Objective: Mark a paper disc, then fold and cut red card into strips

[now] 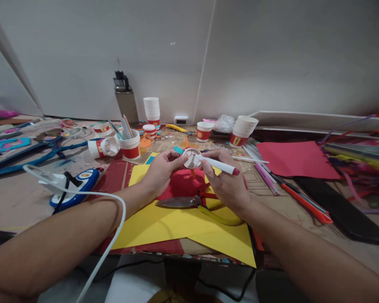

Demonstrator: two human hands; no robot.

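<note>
My left hand (160, 171) pinches a small round white piece (191, 160) with a raised rim and dark reddish lines, much like the bottom of a paper cup. A teal bit (178, 150) and an orange strip stick out around it. My right hand (230, 181) is closed on a white marker (219, 164) with a dark red end, its other end against the round piece. Below the hands, scissors (180, 202) with yellow handles lie on yellow paper (154, 227) and red paper (180, 185).
White paper cups (129, 148) holding pens stand left, with cup stacks (151, 110) behind. A cable (121, 219) crosses over my left forearm. Red paper (297, 159), a red utility knife (312, 206) and blurred pipe cleaners (363, 164) lie right. A bottle (126, 103) stands by the wall.
</note>
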